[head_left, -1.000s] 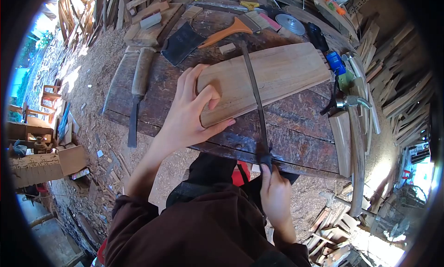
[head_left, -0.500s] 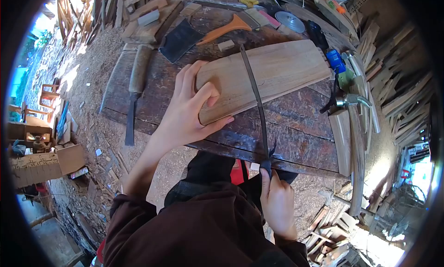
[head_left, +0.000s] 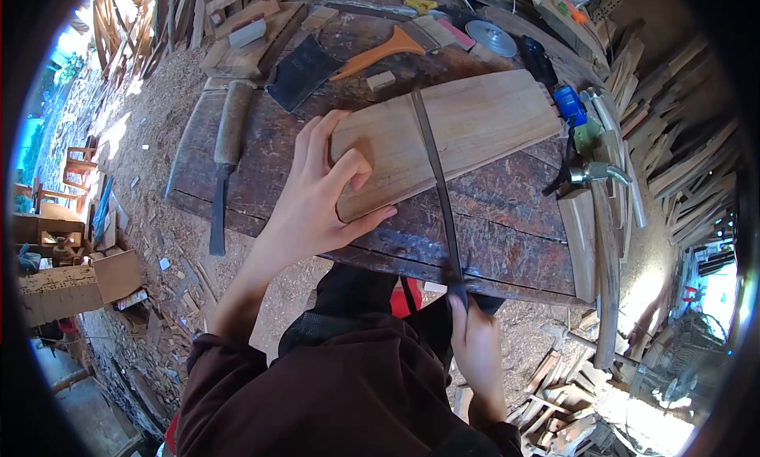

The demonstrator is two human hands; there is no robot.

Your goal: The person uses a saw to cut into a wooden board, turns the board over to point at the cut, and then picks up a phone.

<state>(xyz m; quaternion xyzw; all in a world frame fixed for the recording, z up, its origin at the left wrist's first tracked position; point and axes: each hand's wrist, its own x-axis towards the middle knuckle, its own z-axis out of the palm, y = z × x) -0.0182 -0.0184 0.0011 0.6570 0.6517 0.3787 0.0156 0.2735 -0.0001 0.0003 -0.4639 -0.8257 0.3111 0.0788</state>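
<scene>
Left hand (head_left: pixel 317 189) has grip spread pretty wide, clamped on left end of wooden board (head_left: pixel 495 113): thumb along lower edge, one finger bent on top face, others round upper corner. Right hand (head_left: pixel 477 342) wrapped snug round near end of long dark tool (head_left: pixel 441 180), looks like file or rasp. Tool lies slantwise across board's face. Board's pale brown, grain showing, right end looks bit narrower. Sits on scuffed dark surface (head_left: pixel 507 243).

Board (head_left: pixel 491 117) on workbench (head_left: pixel 511 227) — file (head_left: pixel 433 156) across it, chisel (head_left: pixel 225 155) left, hammer (head_left: pixel 606 255) right
</scene>
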